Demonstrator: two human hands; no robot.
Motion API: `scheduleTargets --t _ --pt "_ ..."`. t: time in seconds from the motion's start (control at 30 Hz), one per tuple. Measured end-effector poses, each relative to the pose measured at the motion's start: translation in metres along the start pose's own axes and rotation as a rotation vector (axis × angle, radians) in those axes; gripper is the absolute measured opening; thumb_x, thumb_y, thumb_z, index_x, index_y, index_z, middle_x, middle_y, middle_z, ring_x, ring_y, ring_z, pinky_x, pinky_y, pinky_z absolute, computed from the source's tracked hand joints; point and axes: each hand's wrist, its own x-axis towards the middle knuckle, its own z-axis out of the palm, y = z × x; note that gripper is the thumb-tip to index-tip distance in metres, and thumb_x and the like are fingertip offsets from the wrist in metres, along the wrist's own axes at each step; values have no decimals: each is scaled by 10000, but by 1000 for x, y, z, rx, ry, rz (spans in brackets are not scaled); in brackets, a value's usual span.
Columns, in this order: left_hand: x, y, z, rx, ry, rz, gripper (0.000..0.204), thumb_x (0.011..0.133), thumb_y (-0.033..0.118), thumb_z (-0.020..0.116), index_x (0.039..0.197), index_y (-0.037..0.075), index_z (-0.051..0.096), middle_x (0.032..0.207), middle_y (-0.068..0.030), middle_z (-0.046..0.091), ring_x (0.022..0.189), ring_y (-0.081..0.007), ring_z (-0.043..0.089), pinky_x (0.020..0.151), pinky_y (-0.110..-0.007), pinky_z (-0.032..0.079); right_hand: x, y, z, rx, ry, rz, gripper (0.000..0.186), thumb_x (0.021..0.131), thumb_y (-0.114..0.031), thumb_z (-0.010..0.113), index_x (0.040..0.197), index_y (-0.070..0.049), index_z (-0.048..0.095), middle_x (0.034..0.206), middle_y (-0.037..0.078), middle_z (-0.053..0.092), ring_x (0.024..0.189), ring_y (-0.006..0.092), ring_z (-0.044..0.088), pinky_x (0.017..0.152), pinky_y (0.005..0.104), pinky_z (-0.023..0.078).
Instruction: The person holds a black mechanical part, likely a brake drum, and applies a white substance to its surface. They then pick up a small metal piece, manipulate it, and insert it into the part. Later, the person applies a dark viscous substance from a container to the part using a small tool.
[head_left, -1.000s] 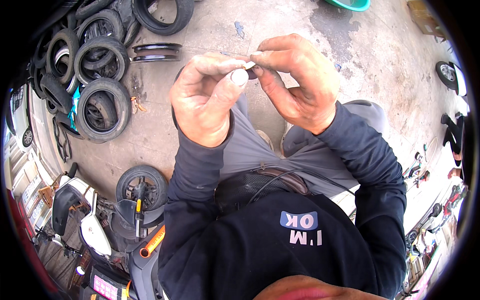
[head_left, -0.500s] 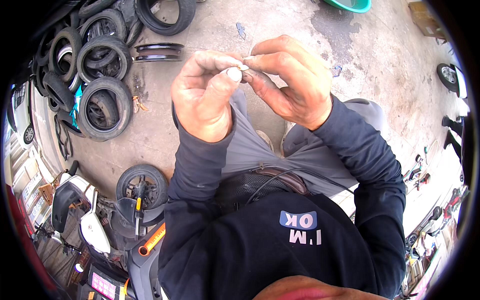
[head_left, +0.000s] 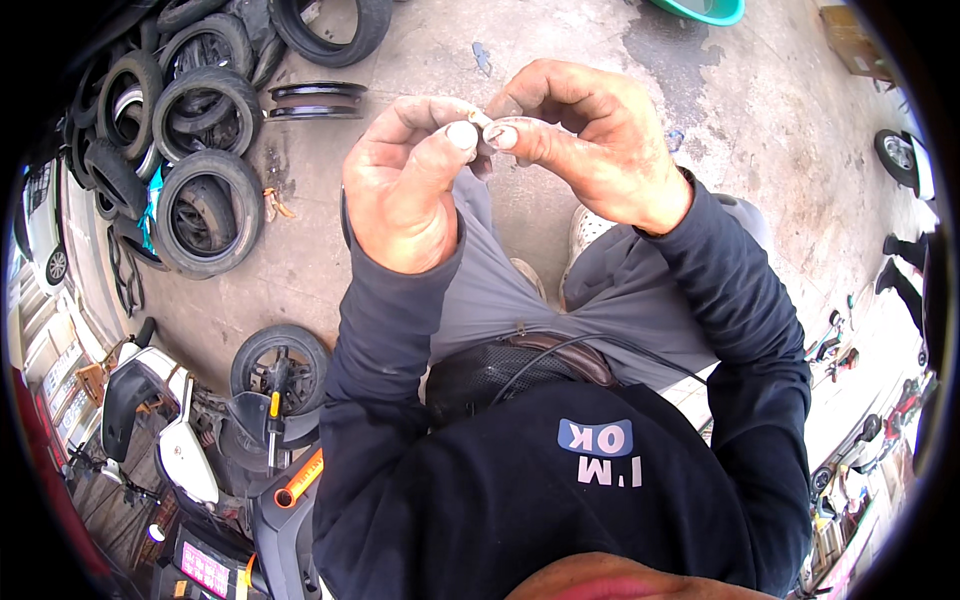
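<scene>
Both hands meet in front of me, above my grey-trousered legs [head_left: 500, 240]. My left hand [head_left: 415, 180] pinches a small whitish piece [head_left: 480, 119] between thumb and forefinger; its kind is too small to make out. My right hand [head_left: 610, 140] closes on the other side of the same piece, thumb and bent forefinger pressed to it. The fingertips hide most of it.
Several used tyres [head_left: 208, 215] lie heaped at the far left, beside a black wheel rim [head_left: 316, 100]. A white scooter [head_left: 185, 460] and an orange tube-shaped handle [head_left: 298, 482] are at the near left. A green basin [head_left: 715, 12] and a cardboard box [head_left: 850, 40] stand far off.
My right hand has turned, so its thumb now lies on top of the small piece with its nail showing. The left hand has barely moved.
</scene>
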Motion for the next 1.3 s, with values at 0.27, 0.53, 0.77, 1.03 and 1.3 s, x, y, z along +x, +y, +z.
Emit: scheduleTargets --t 0.27,0.53,0.77,1.03,1.3 --pt "3 -6 4 128 49 101 213 923 53 705 1102 -44 645 1010 -125 708 878 -169 674 783 -308 552 -1 10 -2 -31 129 -94 173 957 -141 731 1049 4 712 900 31 725 770 118 674 673 293 541" --pt "2 -15 26 428 3 230 266 905 83 779 1091 -60 654 967 -104 713 869 -154 688 790 -281 547 -3 14 -9 474 146 114 188 977 -170 708 1109 -35 708 991 25 693 817 102 600 732 279 488" --pt "4 -20 18 740 -15 308 104 909 46 737 967 -26 691 847 -62 710 728 -105 647 656 -263 521 -3 7 -28 -203 52 -89 210 927 -163 733 1071 -10 719 832 -4 674 689 96 587 617 248 472" --pt "6 -29 27 585 -50 71 103 878 61 746 904 -20 689 726 -44 638 642 -92 578 608 -258 471 4 -24 -45 -495 51 -427 105 833 -32 727 911 -22 658 871 121 632 752 286 625 656 361 495" --pt "9 -32 25 850 -99 302 180 872 33 743 1032 -23 684 881 -102 720 761 -172 697 729 -293 562 -1 1 -52 676 162 338 153 1000 -146 645 1017 1 682 817 80 680 705 162 642 668 291 521"
